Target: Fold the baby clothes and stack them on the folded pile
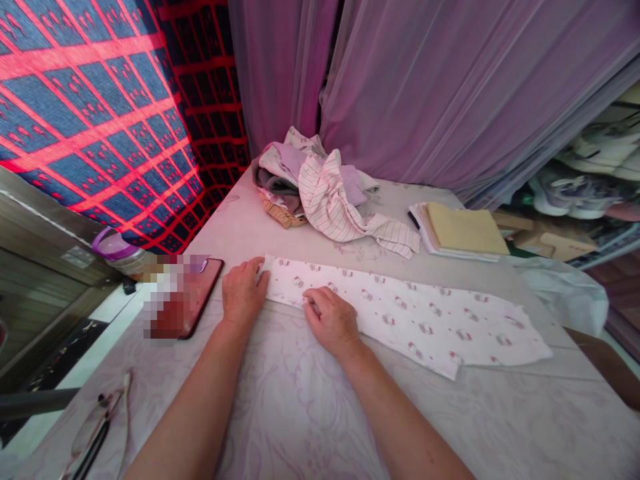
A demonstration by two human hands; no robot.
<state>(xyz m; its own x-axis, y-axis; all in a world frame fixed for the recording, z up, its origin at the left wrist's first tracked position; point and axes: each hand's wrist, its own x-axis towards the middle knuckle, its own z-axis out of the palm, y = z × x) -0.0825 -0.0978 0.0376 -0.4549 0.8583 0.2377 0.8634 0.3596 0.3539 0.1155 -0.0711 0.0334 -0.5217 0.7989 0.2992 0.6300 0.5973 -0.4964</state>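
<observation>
A long strip of white cloth with small pink prints [415, 319] lies flat across the table, folded lengthwise. My left hand [243, 291] rests on the strip's left end, fingers curled over the corner. My right hand [331, 320] presses on the near edge a little to the right, fingertips pinched on the cloth's hem. Both forearms reach in from the bottom of the view.
A heap of striped and plain clothes [320, 190] sits at the table's back. A stack of folded yellow and white cloth [463, 230] lies at the back right. A red phone [193, 297] lies left of my hands, spectacles [95, 433] at the near left corner. Curtains hang behind.
</observation>
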